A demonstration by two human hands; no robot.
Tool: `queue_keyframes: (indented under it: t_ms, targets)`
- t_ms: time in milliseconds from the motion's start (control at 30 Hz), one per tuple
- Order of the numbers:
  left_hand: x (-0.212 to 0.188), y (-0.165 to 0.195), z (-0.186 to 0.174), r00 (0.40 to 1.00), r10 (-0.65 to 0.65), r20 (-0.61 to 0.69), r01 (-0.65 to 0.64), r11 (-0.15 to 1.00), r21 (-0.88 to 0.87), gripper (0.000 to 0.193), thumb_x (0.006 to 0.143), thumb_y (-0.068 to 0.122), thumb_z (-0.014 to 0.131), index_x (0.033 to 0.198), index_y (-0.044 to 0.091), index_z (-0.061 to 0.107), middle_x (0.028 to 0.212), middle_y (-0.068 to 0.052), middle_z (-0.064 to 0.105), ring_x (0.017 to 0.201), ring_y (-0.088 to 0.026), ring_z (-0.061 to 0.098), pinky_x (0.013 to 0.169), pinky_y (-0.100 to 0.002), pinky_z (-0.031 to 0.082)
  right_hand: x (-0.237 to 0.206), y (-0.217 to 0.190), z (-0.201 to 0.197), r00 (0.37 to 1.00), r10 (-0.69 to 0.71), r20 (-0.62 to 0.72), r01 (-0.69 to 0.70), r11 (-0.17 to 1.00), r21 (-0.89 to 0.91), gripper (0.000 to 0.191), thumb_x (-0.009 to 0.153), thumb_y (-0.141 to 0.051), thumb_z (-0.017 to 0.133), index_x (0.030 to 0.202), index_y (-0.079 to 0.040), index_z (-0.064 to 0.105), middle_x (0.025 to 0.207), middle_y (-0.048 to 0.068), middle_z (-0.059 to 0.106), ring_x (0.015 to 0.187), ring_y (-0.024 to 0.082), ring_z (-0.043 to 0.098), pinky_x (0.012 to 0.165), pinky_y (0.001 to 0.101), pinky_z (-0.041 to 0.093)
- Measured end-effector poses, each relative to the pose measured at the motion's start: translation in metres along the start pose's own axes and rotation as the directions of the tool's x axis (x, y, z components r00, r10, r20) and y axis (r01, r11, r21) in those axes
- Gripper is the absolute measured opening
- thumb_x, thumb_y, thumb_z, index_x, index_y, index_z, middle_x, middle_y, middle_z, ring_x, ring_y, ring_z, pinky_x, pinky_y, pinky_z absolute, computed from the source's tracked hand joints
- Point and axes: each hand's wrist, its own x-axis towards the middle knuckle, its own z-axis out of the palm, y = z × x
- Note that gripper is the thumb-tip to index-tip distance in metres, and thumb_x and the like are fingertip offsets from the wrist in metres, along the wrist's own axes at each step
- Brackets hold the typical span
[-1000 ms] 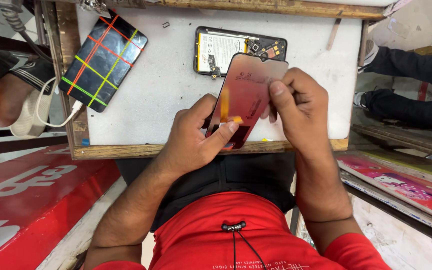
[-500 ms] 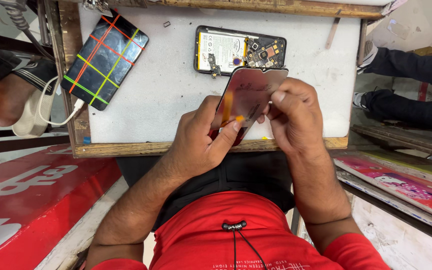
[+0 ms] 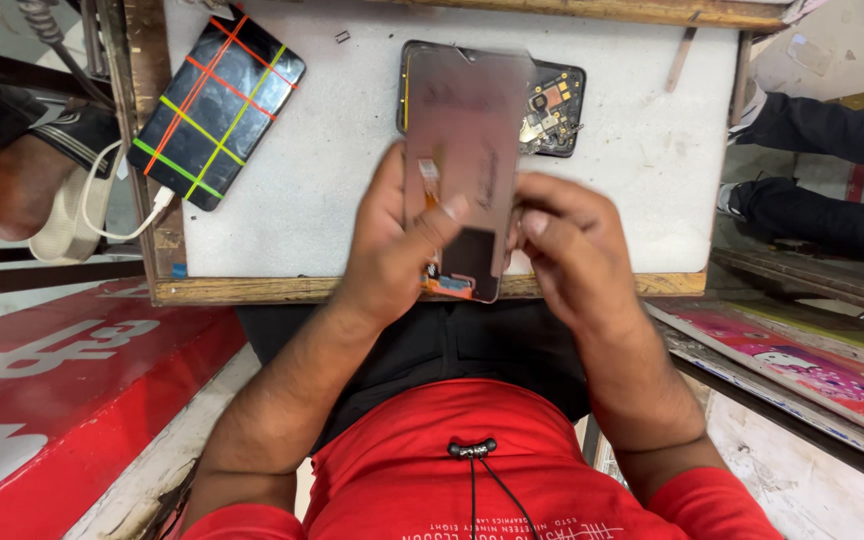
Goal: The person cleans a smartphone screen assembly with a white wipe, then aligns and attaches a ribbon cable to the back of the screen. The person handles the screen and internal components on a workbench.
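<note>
- Hands first: the left hand [image 3: 392, 255] and the right hand [image 3: 570, 250] are both raised over the near edge of the white worktop with a wooden frame [image 3: 322, 200], close together and clamped on one part.
- Between them is a flat, pinkish-grey phone display panel with a dark lower section and an orange flex strip at its bottom edge [image 3: 467, 130]; it stands nearly on end, top pointing away from the person, tilted slightly.
- The left thumb presses on the panel's face about halfway down, with the other fingers wrapped behind its left side; the right hand's fingertips pinch the right edge.
- Behind the panel, flat on the worktop, lies an opened black phone body with its circuit parts exposed [image 3: 552, 100], partly hidden by the raised panel.
- At the worktop's far left corner rests a black phone screen showing red, yellow and green crossing lines [image 3: 217, 110], with a white cable [image 3: 122, 235] plugged into its lower end and trailing off the edge.
- A small thin stick [image 3: 685, 55] lies near the far right corner.
- The person wears a red shirt with a black cord [image 3: 432, 470].
- A red painted board [image 3: 62, 390] sits at the lower left.
</note>
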Motion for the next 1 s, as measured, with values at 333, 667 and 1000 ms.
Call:
queue_keyframes:
  t_ms: [333, 667, 1000]
  targets:
    - [0.014, -0.007, -0.004, 0.999, -0.049, -0.017, 0.04, 0.936, -0.351, 0.041, 0.107, 0.008, 0.062, 0.144, 0.003, 0.045, 0.098, -0.003, 0.06, 0.08, -0.005, 0.059, 0.07, -0.023, 0.056, -0.04, -0.002, 0.016, 0.986, -0.166, -0.017, 0.132, 0.838, -0.53, 0.018, 0.1, 0.003, 0.067, 0.117, 0.007, 0.072, 0.099, 0.012, 0.075, 0.081, 0.012, 0.07, 0.068, 0.023, 0.058]
    - [-0.002, -0.001, 0.0, 0.992, 0.124, -0.031, -0.113, 0.964, 0.24, 0.04, 0.109, 0.015, 0.061, 0.142, 0.001, 0.043, 0.117, -0.008, 0.062, 0.104, -0.009, 0.063, 0.096, -0.027, 0.056, -0.037, -0.01, 0.02, 0.985, -0.159, -0.072, 0.094, 0.831, -0.548, 0.015, 0.102, 0.0, 0.068, 0.114, 0.007, 0.073, 0.089, 0.01, 0.075, 0.075, 0.01, 0.068, 0.067, 0.0229, 0.057]
    - [-0.019, 0.002, 0.012, 0.964, 0.265, 0.004, -0.197, 0.707, 0.68, 0.031, 0.109, 0.014, 0.063, 0.129, 0.001, 0.045, 0.103, -0.008, 0.073, 0.092, -0.011, 0.074, 0.084, -0.026, 0.061, -0.029, -0.032, 0.028, 0.911, -0.367, 0.186, 0.286, 0.239, -0.928, 0.009, 0.092, 0.001, 0.074, 0.1, -0.003, 0.071, 0.087, 0.009, 0.073, 0.078, 0.017, 0.072, 0.071, 0.0292, 0.056]
